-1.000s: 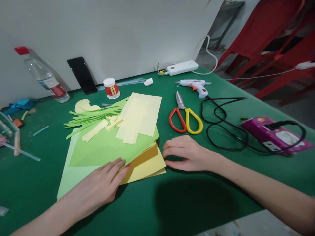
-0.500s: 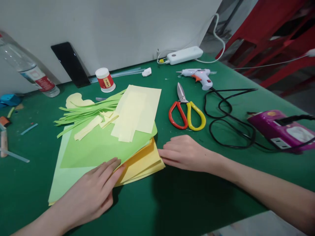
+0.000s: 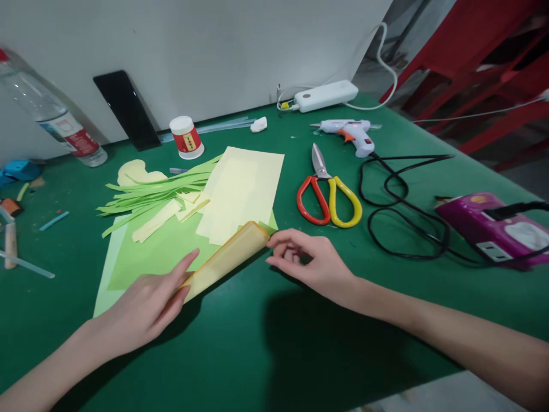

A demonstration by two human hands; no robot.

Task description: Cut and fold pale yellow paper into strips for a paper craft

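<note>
A stack of coloured paper lies on the green table [image 3: 266, 349]: a light green sheet [image 3: 154, 254] on top, yellow sheets [image 3: 225, 260] beneath, their right corner bent up and over. My left hand [image 3: 148, 300] rests flat on the stack's near edge, fingers stretched out against the lifted yellow paper. My right hand [image 3: 309, 260] pinches the raised corner of the yellow sheets between thumb and fingers. On the green sheet lie pale yellow rectangles [image 3: 244, 191] and a bundle of green paper strips [image 3: 150, 194].
Red and yellow scissors [image 3: 328, 197] lie right of the paper, a white glue gun [image 3: 351, 134] with a black cord [image 3: 398, 200] behind them. A purple box [image 3: 489, 226] sits far right. A glue pot [image 3: 185, 137], black phone [image 3: 126, 109], water bottle [image 3: 55, 123] and power bank [image 3: 326, 95] line the back wall.
My right hand has moved left, gripped the corner of the yellow sheets and folded it up and back over the stack. My left hand stays on the near edge.
</note>
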